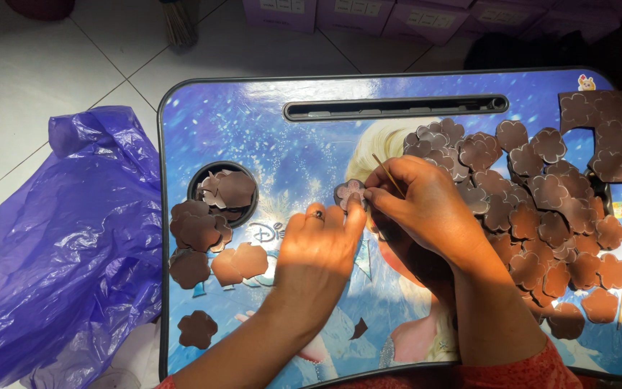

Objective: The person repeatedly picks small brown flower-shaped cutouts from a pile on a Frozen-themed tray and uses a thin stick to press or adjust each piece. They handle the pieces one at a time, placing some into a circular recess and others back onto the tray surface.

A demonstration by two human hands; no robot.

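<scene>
Flat brown flower cutout sits mid-surface, pinned under the left hand fingertips, which lie flat and grip nothing. The right hand pinches a thin wooden stick beside it. A scalloped cutout pile crowds the right edge; the stick's tip is hidden.

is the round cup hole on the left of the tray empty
No, the cup hole holds several brown flower-shaped cutouts, with more piled on the tray just below it.
</scene>
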